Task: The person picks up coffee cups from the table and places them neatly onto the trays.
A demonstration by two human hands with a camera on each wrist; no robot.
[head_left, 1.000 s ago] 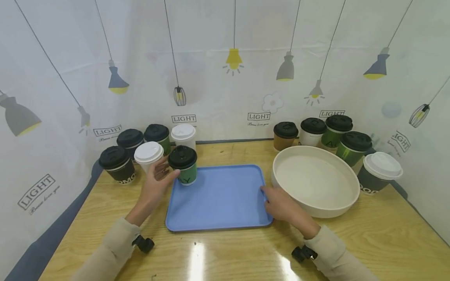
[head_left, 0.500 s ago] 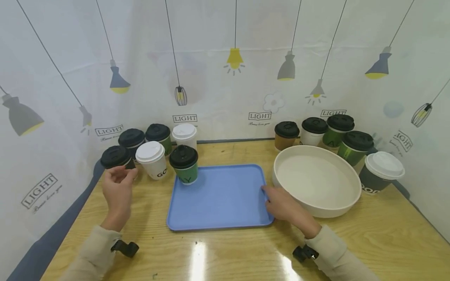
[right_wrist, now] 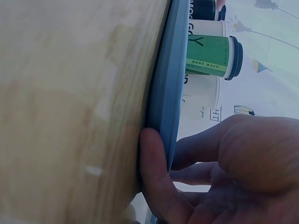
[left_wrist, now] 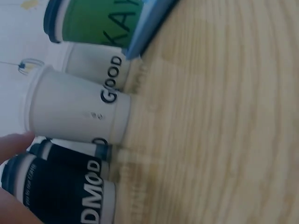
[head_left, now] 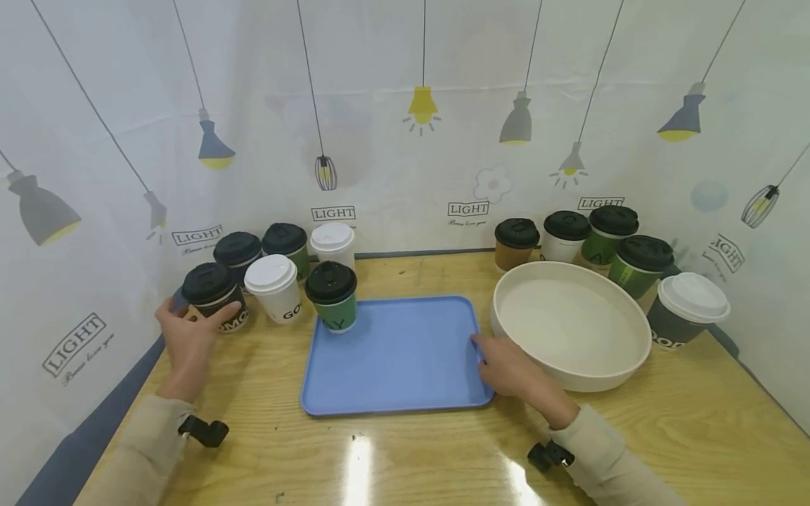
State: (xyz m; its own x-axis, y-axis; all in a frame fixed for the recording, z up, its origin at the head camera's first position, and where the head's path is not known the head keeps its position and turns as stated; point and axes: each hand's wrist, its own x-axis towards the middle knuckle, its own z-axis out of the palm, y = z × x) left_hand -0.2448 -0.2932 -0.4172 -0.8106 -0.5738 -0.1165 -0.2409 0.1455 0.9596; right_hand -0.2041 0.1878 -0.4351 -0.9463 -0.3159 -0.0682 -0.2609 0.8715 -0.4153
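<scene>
At the far left my left hand (head_left: 186, 330) is spread about a dark paper coffee cup (head_left: 215, 299) with a black lid. Its thumb lies across the cup's front in the head view, the other fingers at its left side. In the left wrist view the same dark cup (left_wrist: 60, 191) stands upright between thumb and fingers. My right hand (head_left: 512, 369) pinches the right edge of a blue tray (head_left: 392, 365); one digit lies along the outside of the tray wall (right_wrist: 166, 93). A green coffee cup (head_left: 335, 309) stands at the tray's back left corner.
Beside the dark cup stand a white cup (head_left: 275, 295) and several more lidded cups. A round cream dish (head_left: 572, 323) sits right of the tray, with several cups behind it, including a white-lidded one (head_left: 686, 309). A printed curtain (head_left: 405, 161) closes the back.
My left hand has moved left, away from the white and green cups, and come up to the dark cup. The right hand keeps its hold on the tray edge.
</scene>
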